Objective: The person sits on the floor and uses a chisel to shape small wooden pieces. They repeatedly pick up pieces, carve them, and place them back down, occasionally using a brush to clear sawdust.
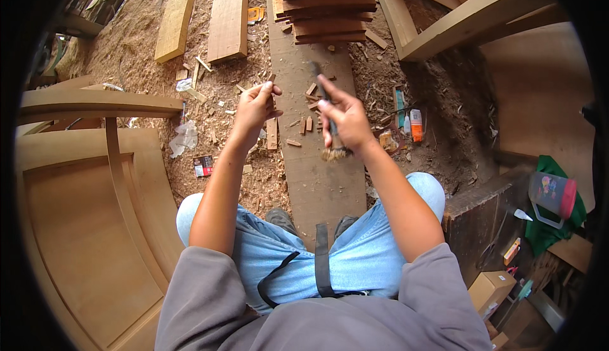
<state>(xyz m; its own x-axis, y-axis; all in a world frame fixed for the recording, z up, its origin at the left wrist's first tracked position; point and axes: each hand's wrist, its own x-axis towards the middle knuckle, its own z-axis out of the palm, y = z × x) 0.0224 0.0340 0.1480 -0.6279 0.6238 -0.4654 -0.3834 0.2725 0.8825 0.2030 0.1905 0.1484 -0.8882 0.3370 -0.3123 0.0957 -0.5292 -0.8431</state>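
My right hand is closed around the dark handle of a brush. Its pale, frayed bristles point back toward me, over the long board between my feet. To the left of that board my left hand is raised, thumb and forefinger pinched together. A small brown wood piece shows at its fingertips. Several small wood offcuts lie scattered on the board between my two hands. Beyond them, dark reddish-brown wooden slats are stacked at the board's far end.
Two planks lie on the shavings at far left. A panelled wooden door stands at my left. On the right are a wooden frame, an orange-and-white bottle, a dark wooden box and a clear jug with a pink lid.
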